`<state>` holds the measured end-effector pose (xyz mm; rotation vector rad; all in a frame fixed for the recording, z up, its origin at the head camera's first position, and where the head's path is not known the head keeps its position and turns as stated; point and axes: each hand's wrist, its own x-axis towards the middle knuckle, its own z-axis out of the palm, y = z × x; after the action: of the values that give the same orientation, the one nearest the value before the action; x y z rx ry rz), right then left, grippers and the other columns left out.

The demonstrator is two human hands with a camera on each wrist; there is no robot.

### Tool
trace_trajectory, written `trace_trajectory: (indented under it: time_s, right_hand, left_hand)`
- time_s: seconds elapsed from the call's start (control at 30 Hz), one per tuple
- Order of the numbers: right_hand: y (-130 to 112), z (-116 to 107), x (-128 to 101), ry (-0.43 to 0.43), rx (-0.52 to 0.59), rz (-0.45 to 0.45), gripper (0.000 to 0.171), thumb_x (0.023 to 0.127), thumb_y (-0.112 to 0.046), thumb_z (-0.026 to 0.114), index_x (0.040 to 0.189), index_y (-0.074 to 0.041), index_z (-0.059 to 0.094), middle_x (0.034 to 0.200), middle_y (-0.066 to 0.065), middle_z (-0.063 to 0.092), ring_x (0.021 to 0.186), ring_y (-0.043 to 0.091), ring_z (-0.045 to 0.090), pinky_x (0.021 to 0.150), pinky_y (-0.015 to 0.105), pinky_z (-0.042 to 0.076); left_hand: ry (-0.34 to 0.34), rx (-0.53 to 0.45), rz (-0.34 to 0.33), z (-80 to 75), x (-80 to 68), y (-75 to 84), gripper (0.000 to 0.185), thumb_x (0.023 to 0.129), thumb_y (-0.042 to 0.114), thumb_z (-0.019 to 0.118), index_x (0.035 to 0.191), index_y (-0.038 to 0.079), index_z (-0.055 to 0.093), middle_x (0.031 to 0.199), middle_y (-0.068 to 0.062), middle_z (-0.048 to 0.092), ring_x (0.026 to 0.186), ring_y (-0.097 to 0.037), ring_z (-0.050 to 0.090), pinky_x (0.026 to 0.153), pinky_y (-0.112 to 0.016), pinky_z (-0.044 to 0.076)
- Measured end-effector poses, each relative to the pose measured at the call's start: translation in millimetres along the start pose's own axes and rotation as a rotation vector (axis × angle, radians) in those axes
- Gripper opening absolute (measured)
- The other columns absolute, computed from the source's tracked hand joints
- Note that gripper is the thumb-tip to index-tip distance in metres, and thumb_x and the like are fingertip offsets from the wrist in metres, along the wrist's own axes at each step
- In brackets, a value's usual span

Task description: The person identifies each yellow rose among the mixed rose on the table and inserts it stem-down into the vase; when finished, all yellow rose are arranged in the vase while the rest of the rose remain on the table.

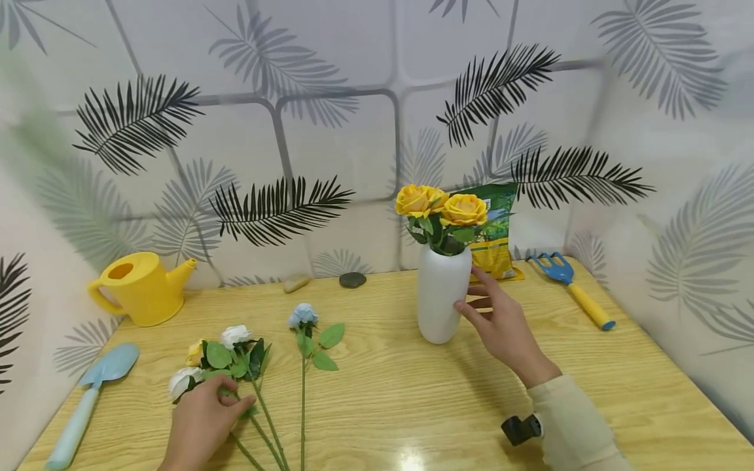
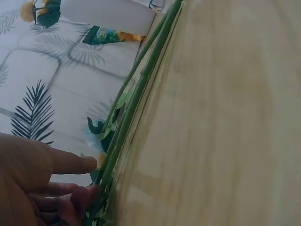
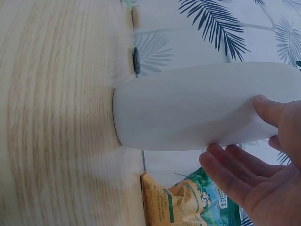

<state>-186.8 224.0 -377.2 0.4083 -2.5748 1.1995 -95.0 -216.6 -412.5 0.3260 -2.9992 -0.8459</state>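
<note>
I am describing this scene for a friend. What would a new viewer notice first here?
First, the white vase with two yellow roses standing mid-table, the right hand touching its side. Next, the left hand resting on loose flower stems at the table's near left. A yellow watering can stands far left by the wall.

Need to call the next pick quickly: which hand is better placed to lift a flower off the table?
Left, probably. The left hand already rests on the loose flowers, fingers at their stems, while the right hand touches the white vase.
</note>
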Motion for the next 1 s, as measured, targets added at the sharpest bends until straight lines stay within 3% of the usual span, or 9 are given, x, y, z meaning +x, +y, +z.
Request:
trace_trajectory:
  time_s: [0.43, 0.9, 1.0]
  right_hand:
    - [1.8, 0.3, 0.0, -0.013, -0.010, 0.014, 0.068, 0.101, -0.021, 0.063, 0.157, -0.007, 0.029, 0.132, 0.026, 0.061, 0.110, 0.041, 0.068, 0.088, 0.052, 0.059]
    - [0.0, -1.2, 0.1, -0.003, -0.003, 0.015, 0.066, 0.101, -0.022, 0.063, 0.157, -0.008, 0.031, 0.131, 0.027, 0.062, 0.109, 0.041, 0.068, 0.088, 0.051, 0.060]
    - [1.1, -0.5, 0.5, -0.003, -0.001, 0.012, 0.066, 0.101, -0.022, 0.063, 0.157, -0.008, 0.031, 0.131, 0.027, 0.062, 0.109, 0.040, 0.068, 0.088, 0.052, 0.060]
  left_hand:
    - [0.013, 0.001, 0.040, 1.8, 4.1, 3.5, 0.028, 0.083, 0.016, 0.081, 0.098, -0.003, 0.068, 0.066, 0.000, 0.067, 0.059, -0.012, 0.061, 0.052, -0.031, 0.048]
    - [0.037, -0.203, -0.019, -12.4, 2.2, 7.7, 0.041, 0.087, 0.005, 0.071, 0.124, -0.011, 0.062, 0.065, -0.005, 0.070, 0.048, -0.018, 0.066, 0.049, -0.029, 0.054]
    - [0.048, -0.210, -0.018, -14.9, 2.5, 7.4, 0.042, 0.088, 0.005, 0.071, 0.125, -0.012, 0.061, 0.066, -0.005, 0.071, 0.047, -0.019, 0.066, 0.050, -0.028, 0.053]
